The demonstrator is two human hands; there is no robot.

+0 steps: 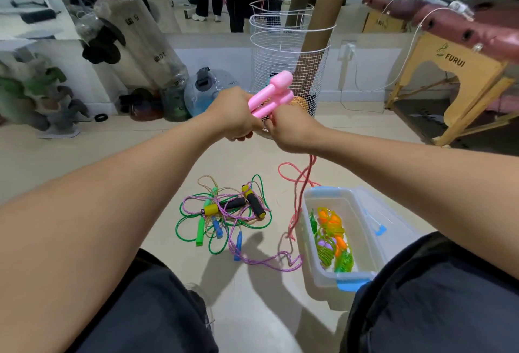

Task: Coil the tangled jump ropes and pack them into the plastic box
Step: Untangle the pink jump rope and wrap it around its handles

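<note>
both forearms reach out from dark-trousered knees; the left hand point(234, 115) grips the pink handles point(271, 93), their long axis tilted up and away, while the right hand point(292, 130), just beside, pinches the pink cord point(302, 184) trailing down beside the plastic box point(331, 279); the tangled ropes point(224, 212) wait on the floor.

— Standing against the far wall: a white wire basket point(283, 52), holding two brown cardboard tubes point(314, 29) leaning to the right.

— Lying at its foot?

— An orange ball point(299, 103), showing through the mesh. Sitting left of the basket, a clear water jug point(207, 88), next to leaning plastic-wrapped bags point(134, 32).

— And occupying the right side?

— A wooden massage table point(460, 71), topped with maroon padding, marked FURUI. Trailing down from it, a white cable point(404, 57), running to a wall socket point(348, 50).
</note>
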